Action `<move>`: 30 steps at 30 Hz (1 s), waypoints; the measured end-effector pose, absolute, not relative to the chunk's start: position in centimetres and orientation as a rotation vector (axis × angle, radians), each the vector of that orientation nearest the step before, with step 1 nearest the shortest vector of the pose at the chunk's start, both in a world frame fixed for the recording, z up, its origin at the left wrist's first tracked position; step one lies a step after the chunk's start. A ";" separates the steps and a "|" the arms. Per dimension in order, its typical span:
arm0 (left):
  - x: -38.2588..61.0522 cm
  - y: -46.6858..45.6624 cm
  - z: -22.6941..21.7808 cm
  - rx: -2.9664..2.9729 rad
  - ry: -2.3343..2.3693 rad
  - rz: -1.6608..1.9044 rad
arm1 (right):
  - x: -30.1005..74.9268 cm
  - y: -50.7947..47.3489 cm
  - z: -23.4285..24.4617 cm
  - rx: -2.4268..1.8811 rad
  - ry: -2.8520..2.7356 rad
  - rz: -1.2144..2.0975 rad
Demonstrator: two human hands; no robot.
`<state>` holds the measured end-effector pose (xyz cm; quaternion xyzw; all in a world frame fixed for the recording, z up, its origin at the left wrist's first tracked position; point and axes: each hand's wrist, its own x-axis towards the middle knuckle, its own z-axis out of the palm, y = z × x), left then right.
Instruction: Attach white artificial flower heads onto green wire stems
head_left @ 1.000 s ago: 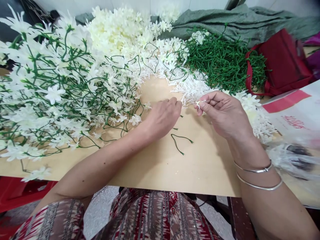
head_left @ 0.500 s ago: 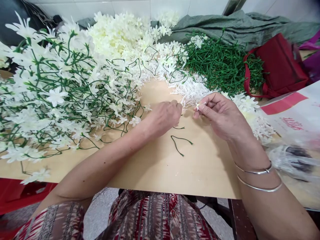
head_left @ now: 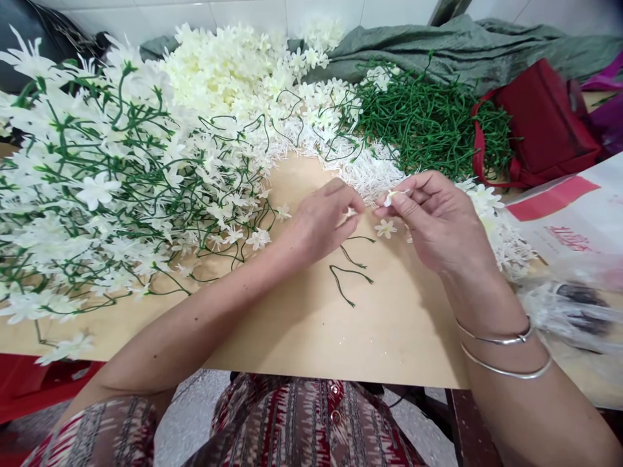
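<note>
Between the thumb and fingers of my right hand (head_left: pixel 433 224) is a small white artificial flower (head_left: pixel 390 197). Just left of it is my left hand (head_left: pixel 324 220), its thumb and forefinger curved but apart, with no held thing that I can make out. Another loose white blossom (head_left: pixel 386 227) shows below the right fingertips. On the table near my left hand lie several thin green plastic stems (head_left: pixel 351 271). Behind both hands spreads a heap of thin white flower stamens (head_left: pixel 372 172).
Finished-looking white flowers on green stems (head_left: pixel 121 188) are piled at left, loose cream blossoms (head_left: pixel 219 71) behind. Green stems (head_left: pixel 418 123) are heaped at back right beside a red bag (head_left: pixel 548 123). A white plastic bag (head_left: pixel 584 220) lies at right. The wooden table's (head_left: pixel 311 337) front edge is near my body.
My left thumb and forefinger have spread apart, and that hand has risen slightly. A loose blossom now shows below my right hand, and more of the green stems are visible.
</note>
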<state>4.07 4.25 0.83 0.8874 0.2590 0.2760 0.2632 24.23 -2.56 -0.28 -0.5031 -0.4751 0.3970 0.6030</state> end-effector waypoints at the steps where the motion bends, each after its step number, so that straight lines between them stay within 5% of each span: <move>1: 4.0 4.2 0.9 2.488 0.645 0.669 | 24.5 -2.5 -0.2 -1.177 -1.098 0.877; 12: 6.6 2.4 0.9 3.057 0.691 0.055 | 24.2 -2.2 -0.1 -1.098 -1.078 0.895; 30: 6.8 2.5 2.4 3.270 0.589 -0.137 | 25.1 -2.2 -0.5 -1.168 -1.109 0.912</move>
